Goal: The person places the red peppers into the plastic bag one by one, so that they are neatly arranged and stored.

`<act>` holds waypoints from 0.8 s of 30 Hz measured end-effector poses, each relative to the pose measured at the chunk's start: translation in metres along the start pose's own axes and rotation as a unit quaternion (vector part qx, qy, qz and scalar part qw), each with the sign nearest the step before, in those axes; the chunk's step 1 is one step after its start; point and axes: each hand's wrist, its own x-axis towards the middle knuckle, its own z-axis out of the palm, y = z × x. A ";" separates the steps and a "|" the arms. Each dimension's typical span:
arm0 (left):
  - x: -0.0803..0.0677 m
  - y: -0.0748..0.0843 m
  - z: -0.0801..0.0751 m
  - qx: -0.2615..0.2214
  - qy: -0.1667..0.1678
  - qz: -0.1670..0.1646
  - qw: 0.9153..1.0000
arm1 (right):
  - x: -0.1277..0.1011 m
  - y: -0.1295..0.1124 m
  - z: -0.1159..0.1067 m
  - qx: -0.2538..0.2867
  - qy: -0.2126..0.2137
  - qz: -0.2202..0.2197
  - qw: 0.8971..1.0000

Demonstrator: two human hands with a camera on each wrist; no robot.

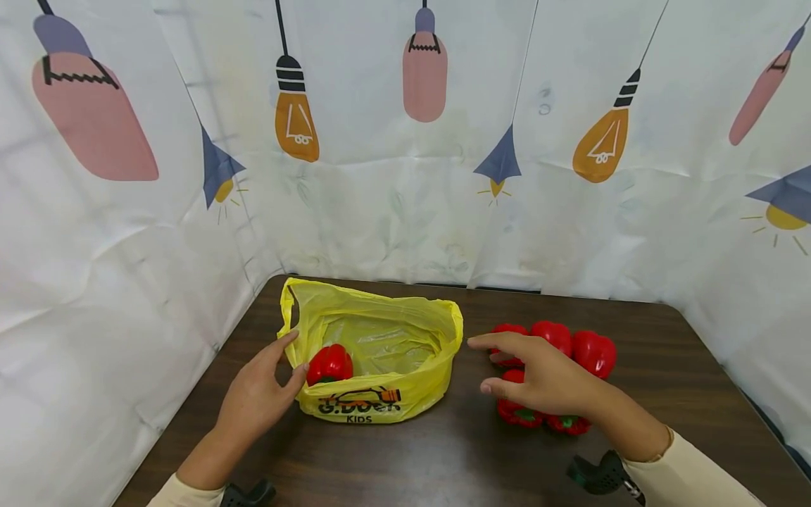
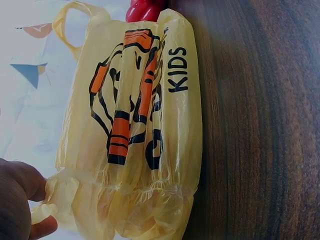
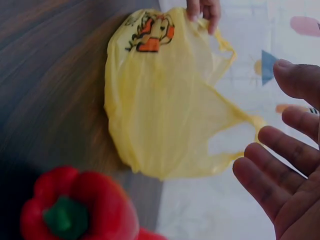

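Note:
A yellow plastic bag (image 1: 405, 398) with a "G.Duck Kids" print stands on the table, its mouth spread wide. Inside, at the left, lies a red bell pepper (image 1: 331, 363). My left hand (image 1: 258, 394) is at the bag's left rim, thumb and index finger apart, the thumb tip overlapping the pepper's edge; in the left wrist view, the bag's film shows between these fingers. To the right of the bag, my right hand (image 1: 545, 373) reaches over several red bell peppers (image 1: 594, 353), fingers extended and the palm bare in the right wrist view. It partly hides the group.
The dark wooden table (image 1: 671, 394) carries the bag and the peppers. White cloth (image 1: 380, 211) printed with lamps and bulbs hangs behind and along both sides. A yellow bag handle (image 1: 288, 303) rises at the bag's back left corner.

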 end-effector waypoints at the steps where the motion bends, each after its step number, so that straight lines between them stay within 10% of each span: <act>1: 0.000 0.000 0.000 0.000 0.000 0.000 1.000 | -0.002 0.002 -0.001 -0.008 0.005 0.000 1.000; 24: 0.000 0.001 0.005 -0.004 0.006 0.009 1.000 | -0.047 0.042 -0.026 -0.083 0.080 0.066 0.991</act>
